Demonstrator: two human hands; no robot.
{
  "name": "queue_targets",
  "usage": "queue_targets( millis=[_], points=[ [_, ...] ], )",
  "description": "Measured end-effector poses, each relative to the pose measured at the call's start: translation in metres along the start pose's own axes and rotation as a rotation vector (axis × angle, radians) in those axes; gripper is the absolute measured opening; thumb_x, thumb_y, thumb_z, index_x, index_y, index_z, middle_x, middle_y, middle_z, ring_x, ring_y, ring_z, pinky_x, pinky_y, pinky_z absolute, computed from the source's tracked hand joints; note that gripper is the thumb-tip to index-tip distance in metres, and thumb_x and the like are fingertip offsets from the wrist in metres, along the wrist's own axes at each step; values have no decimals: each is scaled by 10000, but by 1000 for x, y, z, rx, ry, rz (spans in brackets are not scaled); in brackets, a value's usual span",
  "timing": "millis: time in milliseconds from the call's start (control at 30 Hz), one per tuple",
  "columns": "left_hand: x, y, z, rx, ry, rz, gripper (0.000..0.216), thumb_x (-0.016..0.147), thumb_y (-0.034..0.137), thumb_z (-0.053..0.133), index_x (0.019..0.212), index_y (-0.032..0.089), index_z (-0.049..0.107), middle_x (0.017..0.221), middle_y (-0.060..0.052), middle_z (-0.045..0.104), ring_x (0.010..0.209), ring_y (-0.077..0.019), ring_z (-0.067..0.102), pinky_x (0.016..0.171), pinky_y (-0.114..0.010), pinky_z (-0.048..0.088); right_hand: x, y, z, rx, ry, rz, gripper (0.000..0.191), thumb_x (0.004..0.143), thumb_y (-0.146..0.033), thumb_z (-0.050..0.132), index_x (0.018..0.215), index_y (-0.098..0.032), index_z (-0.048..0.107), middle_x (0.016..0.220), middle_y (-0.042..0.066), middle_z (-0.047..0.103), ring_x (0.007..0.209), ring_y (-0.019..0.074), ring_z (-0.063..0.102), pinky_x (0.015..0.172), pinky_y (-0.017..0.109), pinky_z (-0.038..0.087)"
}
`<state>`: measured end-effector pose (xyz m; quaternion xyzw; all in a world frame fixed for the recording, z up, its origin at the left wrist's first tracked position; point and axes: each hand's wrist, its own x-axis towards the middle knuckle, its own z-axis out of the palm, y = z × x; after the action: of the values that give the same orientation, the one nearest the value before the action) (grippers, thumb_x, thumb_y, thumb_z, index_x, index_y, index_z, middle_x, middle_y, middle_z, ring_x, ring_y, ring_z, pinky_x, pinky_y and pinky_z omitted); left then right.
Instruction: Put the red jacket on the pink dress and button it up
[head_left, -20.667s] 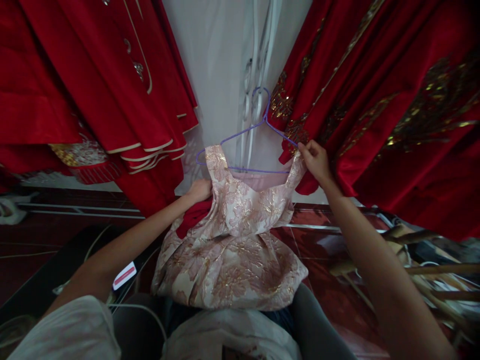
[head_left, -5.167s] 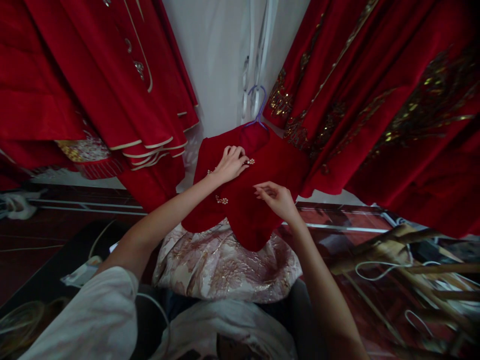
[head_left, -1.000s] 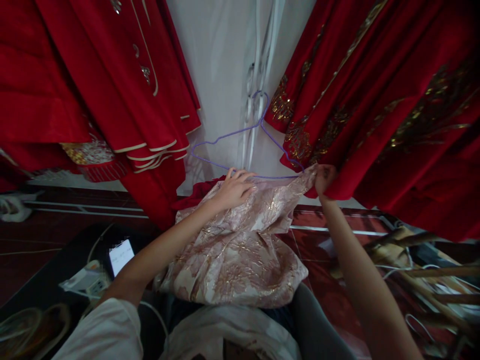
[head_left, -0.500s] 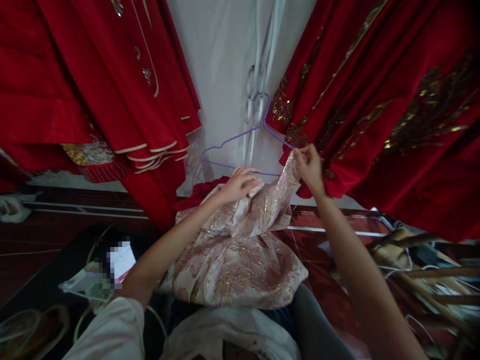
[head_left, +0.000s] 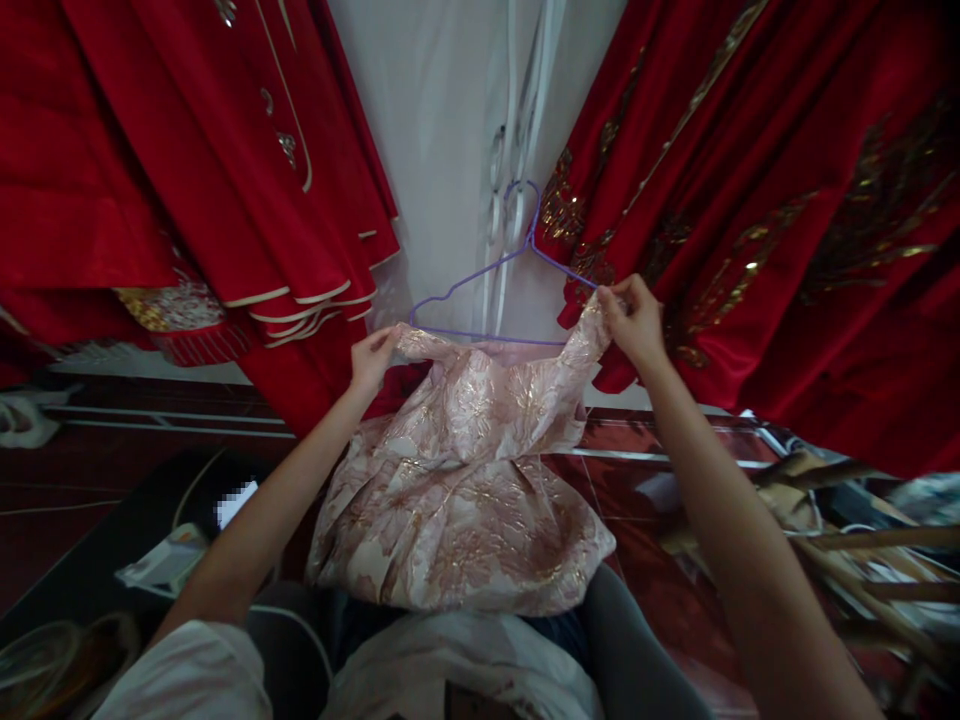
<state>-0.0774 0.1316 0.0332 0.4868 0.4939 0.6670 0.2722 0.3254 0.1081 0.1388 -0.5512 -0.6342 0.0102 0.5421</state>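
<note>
A pink brocade dress (head_left: 480,500) with shiny gold patterning lies across my lap, its top raised toward a purple hanger (head_left: 480,268). My left hand (head_left: 373,358) pinches the dress's left shoulder strap, close to the hanger's left end. With thumb and fingers my right hand (head_left: 634,318) grips the right strap, where the hanger's right arm meets the cloth. The right strap appears to be over that end of the hanger. On the left, the strap's fit against the hanger is hard to make out. The hanger's hook is up near the white door handles.
Red garments with gold trim (head_left: 300,200) hang at left, and red sequinned garments (head_left: 720,230) at right. Between them stands a white cabinet door (head_left: 435,120). A black surface (head_left: 97,560) carries small items at lower left. Wooden bars (head_left: 885,540) and clutter lie at right.
My left hand has moved left from the middle of the neckline to the left strap, which is now stretched out. My right hand stays on the right strap, shifted slightly right.
</note>
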Motion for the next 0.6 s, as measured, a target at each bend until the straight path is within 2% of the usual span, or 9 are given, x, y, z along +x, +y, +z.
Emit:
queue_targets(
  millis=[133, 267, 367, 467, 533, 600],
  points=[
    [-2, -1, 1, -9, 4, -16, 462, 719, 501, 683, 1010, 145, 724, 1043, -90, 728, 966, -222, 671, 849, -347, 542, 2, 0, -2, 3, -2, -12, 402, 837, -595, 505, 914, -209, 587, 778, 51, 591, 772, 221, 568, 722, 372, 477],
    [8, 15, 6, -25, -52, 40, 446, 749, 496, 670, 1025, 150, 727, 1065, -94, 724, 980, -222, 668, 874, -351, 538, 1, 0, -2, 16, -12, -28, 395, 840, -593, 510, 904, -210, 585, 794, 58, 601, 784, 223, 573, 731, 378, 480],
    [24, 38, 22, -13, -162, 159, 461, 758, 530, 652, 1007, 151, 736, 1084, -97, 720, 1002, -219, 662, 921, -344, 510, 0, 0, -2, 33, -13, -41, 385, 834, -590, 528, 876, -212, 584, 770, 44, 592, 761, 210, 571, 728, 375, 486],
    [39, 62, 43, 94, -355, 236, 501, 729, 569, 667, 994, 150, 743, 1058, -99, 728, 968, -227, 662, 873, -331, 511, 1, 2, -2, 65, 7, -60, 361, 813, -576, 570, 821, -214, 576, 697, 17, 550, 696, 191, 552, 699, 367, 490],
    [47, 72, 52, 150, -457, 238, 534, 693, 589, 694, 994, 150, 742, 1032, -92, 735, 920, -226, 659, 825, -324, 512, 4, 5, -3, 91, 20, -72, 343, 799, -559, 596, 790, -217, 567, 666, 4, 521, 662, 179, 535, 677, 360, 488],
    [54, 71, 53, 159, -519, 171, 558, 673, 616, 703, 983, 152, 738, 1005, -76, 739, 881, -211, 647, 796, -317, 506, 8, 7, -5, 121, 16, -77, 327, 789, -544, 612, 777, -220, 561, 671, 3, 516, 665, 175, 532, 671, 356, 486]
  ],
)
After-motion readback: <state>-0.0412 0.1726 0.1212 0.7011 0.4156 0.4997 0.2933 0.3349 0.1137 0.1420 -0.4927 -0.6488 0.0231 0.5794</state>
